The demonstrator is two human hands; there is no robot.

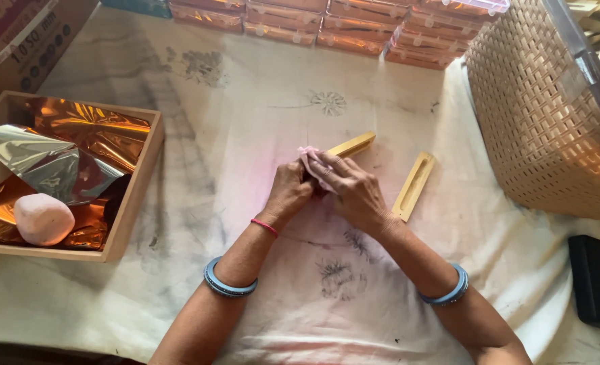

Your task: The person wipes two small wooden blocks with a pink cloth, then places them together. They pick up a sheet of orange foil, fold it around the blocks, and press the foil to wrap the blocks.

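Holding a pink cloth (309, 159) against one end of a yellow wooden block (351, 144), my left hand (288, 192) and right hand (353, 192) met near the middle of the cloth-covered table (246, 122), fingers of both curled closed around cloth and block together. A second yellow block (413, 185), grooved along its length, lay just beside my right hand, apart from it. At the left edge sat a wooden tray (132, 203) lined with orange foil (94, 128), a silver sheet (43, 162) and a pink lump (43, 218) in it. A woven basket (550, 128) stood at the right edge, a black case (597, 280) below it.
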